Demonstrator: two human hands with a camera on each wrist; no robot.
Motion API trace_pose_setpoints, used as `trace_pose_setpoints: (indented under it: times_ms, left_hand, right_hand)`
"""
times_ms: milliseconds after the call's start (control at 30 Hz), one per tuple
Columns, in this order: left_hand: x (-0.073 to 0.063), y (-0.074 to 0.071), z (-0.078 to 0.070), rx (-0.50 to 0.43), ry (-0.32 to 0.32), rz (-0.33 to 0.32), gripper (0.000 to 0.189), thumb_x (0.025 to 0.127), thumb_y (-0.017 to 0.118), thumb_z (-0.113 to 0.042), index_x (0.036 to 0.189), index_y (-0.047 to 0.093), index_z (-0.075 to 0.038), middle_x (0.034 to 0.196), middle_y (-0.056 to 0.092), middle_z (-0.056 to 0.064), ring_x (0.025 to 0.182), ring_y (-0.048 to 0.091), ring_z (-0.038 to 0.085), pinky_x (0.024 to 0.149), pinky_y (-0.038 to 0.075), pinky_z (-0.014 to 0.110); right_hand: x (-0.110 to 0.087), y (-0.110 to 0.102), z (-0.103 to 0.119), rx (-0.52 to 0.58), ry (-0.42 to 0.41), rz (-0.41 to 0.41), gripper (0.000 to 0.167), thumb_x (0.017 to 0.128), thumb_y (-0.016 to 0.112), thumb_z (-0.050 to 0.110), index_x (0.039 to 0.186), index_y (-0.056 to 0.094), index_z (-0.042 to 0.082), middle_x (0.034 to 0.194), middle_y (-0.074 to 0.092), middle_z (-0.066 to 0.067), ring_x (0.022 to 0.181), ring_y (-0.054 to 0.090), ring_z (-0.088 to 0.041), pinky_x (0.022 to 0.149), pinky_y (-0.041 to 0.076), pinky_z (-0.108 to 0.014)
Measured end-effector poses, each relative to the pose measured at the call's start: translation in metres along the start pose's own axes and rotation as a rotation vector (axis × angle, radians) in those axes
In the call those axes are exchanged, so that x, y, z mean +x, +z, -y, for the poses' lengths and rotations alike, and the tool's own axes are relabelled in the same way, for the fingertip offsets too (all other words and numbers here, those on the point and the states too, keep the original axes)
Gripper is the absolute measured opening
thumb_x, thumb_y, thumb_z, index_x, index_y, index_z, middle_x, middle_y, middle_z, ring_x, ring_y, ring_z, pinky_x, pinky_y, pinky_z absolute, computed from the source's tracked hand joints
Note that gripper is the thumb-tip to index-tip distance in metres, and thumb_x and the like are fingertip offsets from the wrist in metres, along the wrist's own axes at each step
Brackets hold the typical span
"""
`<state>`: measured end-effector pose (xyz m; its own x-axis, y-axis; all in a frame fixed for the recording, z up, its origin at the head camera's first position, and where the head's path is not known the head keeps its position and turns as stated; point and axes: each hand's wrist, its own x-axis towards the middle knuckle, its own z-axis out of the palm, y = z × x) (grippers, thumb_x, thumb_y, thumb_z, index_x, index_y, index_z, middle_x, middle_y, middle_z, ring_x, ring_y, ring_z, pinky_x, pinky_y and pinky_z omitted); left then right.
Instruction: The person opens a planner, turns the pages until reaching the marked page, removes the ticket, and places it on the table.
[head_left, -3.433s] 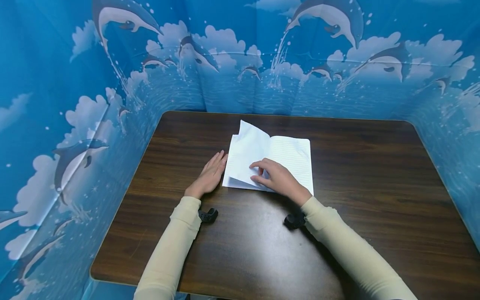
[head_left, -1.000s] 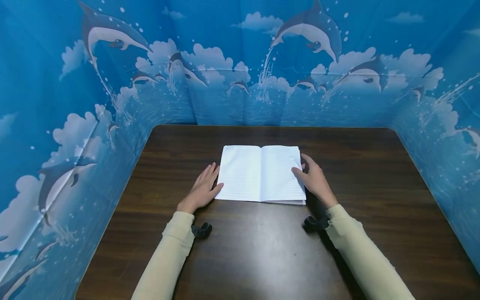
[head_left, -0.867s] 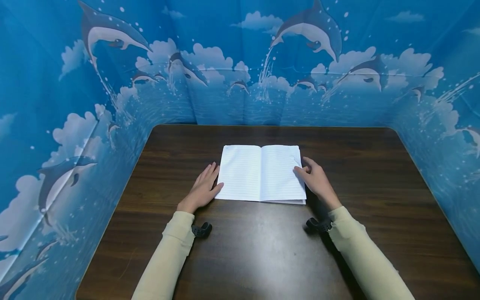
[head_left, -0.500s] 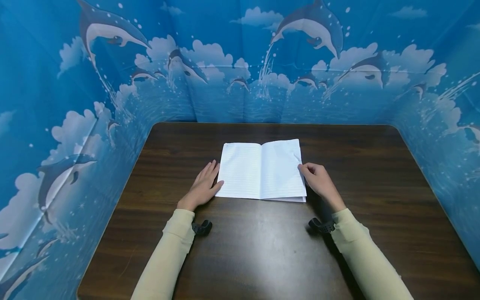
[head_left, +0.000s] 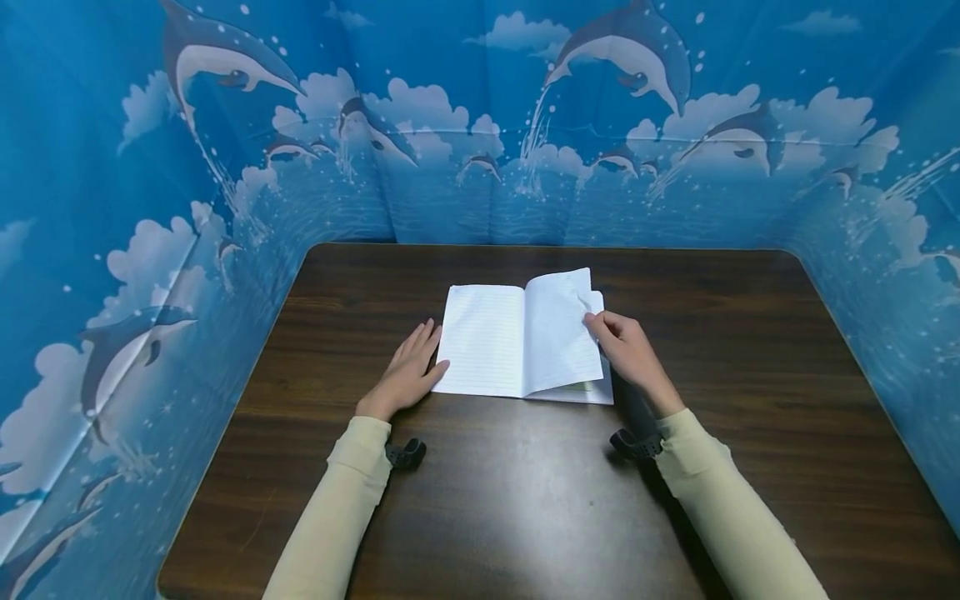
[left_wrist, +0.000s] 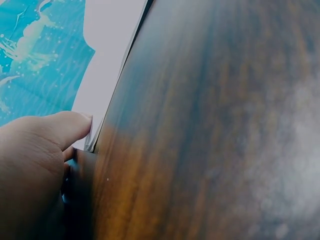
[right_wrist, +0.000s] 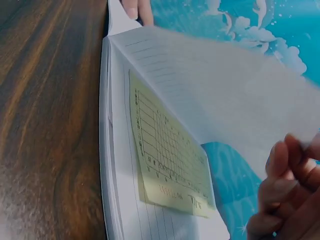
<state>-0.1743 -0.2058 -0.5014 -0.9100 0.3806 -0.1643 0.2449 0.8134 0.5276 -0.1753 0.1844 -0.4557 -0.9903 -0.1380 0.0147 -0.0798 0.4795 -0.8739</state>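
An open notebook (head_left: pixel 480 342) with lined white pages lies on the dark wooden table. My left hand (head_left: pixel 408 371) lies flat at its left edge, fingers straight, thumb on the page corner; the left wrist view shows that thumb (left_wrist: pixel 70 129) on the corner. My right hand (head_left: pixel 626 346) pinches the outer edge of a right-hand page (head_left: pixel 562 333) and holds it lifted. Under that raised page, the right wrist view shows a yellow slip (right_wrist: pixel 167 150) printed with a table grid, lying on the lined page below. In the head view only a sliver of the slip shows.
The brown table (head_left: pixel 480 500) extends around the notebook on all sides. A blue curtain (head_left: pixel 450 192) printed with dolphins and clouds hangs along the back and sides. Each wrist wears a black band, the left band (head_left: pixel 406 454) and the right band (head_left: pixel 636 444).
Earlier a page was turned and the notebook lay flat. Over the last half second my right hand has lifted a right-hand page up and leftward, baring the slip. My left hand has stayed put.
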Motion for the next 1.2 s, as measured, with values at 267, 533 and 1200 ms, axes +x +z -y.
trace_pose_setpoints:
  times_ms: [267, 533, 1200]
  left_hand:
    - [0.001, 0.0, 0.0, -0.001, 0.002, -0.006, 0.073, 0.111, 0.043, -0.042, 0.168, 0.012, -0.008, 0.177, 0.002, 0.012, 0.165, 0.0, 0.033, 0.131, 0.006, 0.058]
    - [0.001, 0.0, 0.0, 0.002, 0.005, -0.011, 0.073, 0.112, 0.042, -0.042, 0.168, 0.012, -0.008, 0.177, 0.003, 0.013, 0.165, 0.0, 0.033, 0.131, 0.005, 0.059]
    - [0.001, 0.001, 0.001, 0.019, 0.012, -0.019, 0.072, 0.112, 0.042, -0.042, 0.168, 0.013, -0.006, 0.177, 0.004, 0.015, 0.165, 0.001, 0.035, 0.131, 0.007, 0.059]
  right_hand:
    - [0.003, 0.007, 0.022, 0.077, -0.06, 0.011, 0.037, 0.111, 0.05, 0.021, 0.083, 0.058, -0.002, 0.064, 0.04, -0.001, 0.058, 0.037, -0.011, 0.057, 0.033, -0.026]
    - [0.014, 0.024, 0.016, 0.114, -0.111, 0.023, 0.042, 0.112, 0.049, 0.036, 0.083, 0.057, 0.006, 0.061, 0.038, -0.001, 0.055, 0.035, -0.014, 0.054, 0.032, -0.028]
    - [0.021, 0.049, 0.048, 0.094, -0.128, 0.101, 0.038, 0.111, 0.049, 0.029, 0.083, 0.057, 0.005, 0.067, 0.046, -0.003, 0.059, 0.04, -0.017, 0.059, 0.034, -0.03]
